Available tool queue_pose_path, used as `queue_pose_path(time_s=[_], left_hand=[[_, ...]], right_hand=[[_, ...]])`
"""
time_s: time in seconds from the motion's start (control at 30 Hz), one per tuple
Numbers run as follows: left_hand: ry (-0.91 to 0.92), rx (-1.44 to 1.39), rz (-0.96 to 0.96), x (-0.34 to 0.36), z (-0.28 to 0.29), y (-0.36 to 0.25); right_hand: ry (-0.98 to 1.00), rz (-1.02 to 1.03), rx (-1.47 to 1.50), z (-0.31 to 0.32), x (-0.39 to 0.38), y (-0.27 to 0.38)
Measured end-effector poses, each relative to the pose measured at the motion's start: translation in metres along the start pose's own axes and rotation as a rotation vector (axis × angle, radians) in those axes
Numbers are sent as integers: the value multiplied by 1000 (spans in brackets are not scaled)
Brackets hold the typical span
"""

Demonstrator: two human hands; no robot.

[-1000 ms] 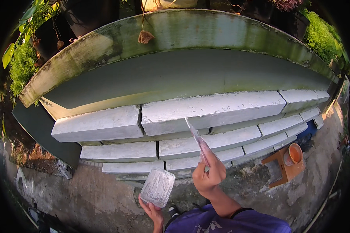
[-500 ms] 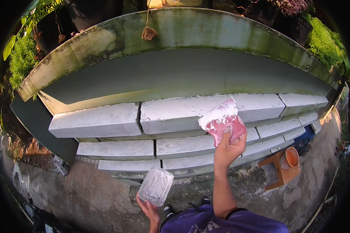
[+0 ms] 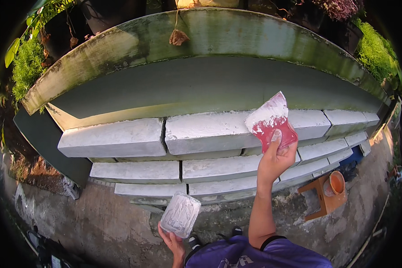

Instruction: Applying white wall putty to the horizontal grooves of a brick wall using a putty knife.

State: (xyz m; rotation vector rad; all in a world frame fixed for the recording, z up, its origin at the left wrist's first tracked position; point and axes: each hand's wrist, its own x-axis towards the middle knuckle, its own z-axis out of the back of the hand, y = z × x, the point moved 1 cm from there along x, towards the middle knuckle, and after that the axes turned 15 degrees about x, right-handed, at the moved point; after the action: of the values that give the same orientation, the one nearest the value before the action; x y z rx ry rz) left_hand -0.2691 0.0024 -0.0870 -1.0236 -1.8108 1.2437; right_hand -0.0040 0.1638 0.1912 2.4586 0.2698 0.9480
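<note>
My right hand (image 3: 277,156) is closed round the grip of a red plastic putty spreader (image 3: 274,127), thumb on its face. White paste covers the spreader's wide edge, which points up and away. It overlaps the top row of white-coated concrete blocks (image 3: 205,127) in view; whether it touches them I cannot tell. Lower left, my left hand (image 3: 172,239) grips the near edge of a shallow rectangular tub (image 3: 181,215) smeared with white-grey paste. The tub is held in front of the lowest block row (image 3: 223,187), above the ground.
A mossy concrete ledge (image 3: 201,38) curves across the back, with potted plants (image 3: 29,67) above it. At right an orange bucket (image 3: 334,183) stands on a small wooden stool (image 3: 328,203). A dark panel (image 3: 49,145) leans by the blocks' left end.
My right hand has moved right and a little away with the spreader, whose edge now points more steeply up. My left hand and the tub have barely moved.
</note>
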Motion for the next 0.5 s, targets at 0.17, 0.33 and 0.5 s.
queue_pose_path(time_s=[0.17, 0.33, 0.5], left_hand=[[-14, 12, 8, 3, 3, 5], [19, 31, 9, 6, -2, 9], [59, 61, 0, 6, -5, 8]], right_hand=[[485, 312, -521, 4, 1, 1], [817, 446, -565, -19, -42, 6], [978, 422, -365, -33, -50, 13]])
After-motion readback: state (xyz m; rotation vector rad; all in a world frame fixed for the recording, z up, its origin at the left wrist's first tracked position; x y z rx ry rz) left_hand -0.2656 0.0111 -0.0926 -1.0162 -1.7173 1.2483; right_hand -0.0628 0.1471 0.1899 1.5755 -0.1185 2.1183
